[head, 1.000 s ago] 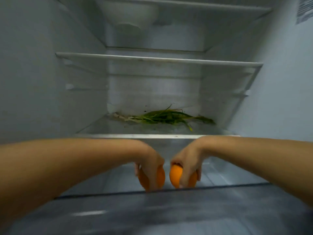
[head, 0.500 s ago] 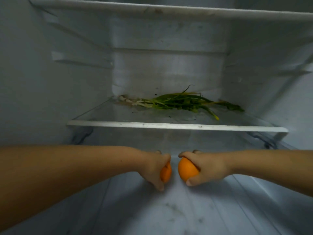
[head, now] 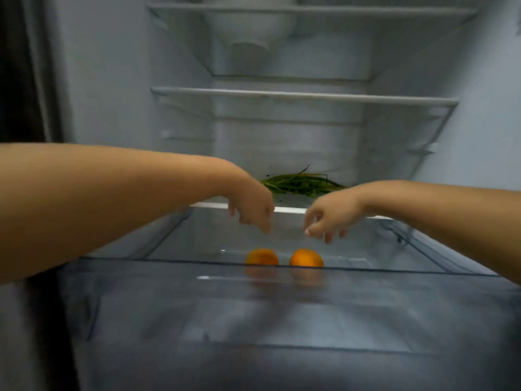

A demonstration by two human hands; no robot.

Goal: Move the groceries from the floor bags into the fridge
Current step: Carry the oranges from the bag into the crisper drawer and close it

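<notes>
Two oranges lie side by side in the fridge's pulled-out clear drawer (head: 282, 306): the left orange (head: 261, 257) and the right orange (head: 306, 257), their lower halves seen through the drawer's front wall. My left hand (head: 252, 211) hangs above the left orange, fingers loose and apart, holding nothing. My right hand (head: 328, 220) hovers above the right orange, also empty with fingers spread. Both hands are well clear of the fruit.
A bunch of green onions (head: 300, 183) lies on the glass shelf (head: 290, 210) just above the drawer, behind my hands. Two more shelves (head: 304, 95) sit higher up. The fridge's side walls close in left and right.
Both hands let go of the oranges, which now rest in the drawer. The hands have lifted up and back, and my view has pulled away from the fridge.
</notes>
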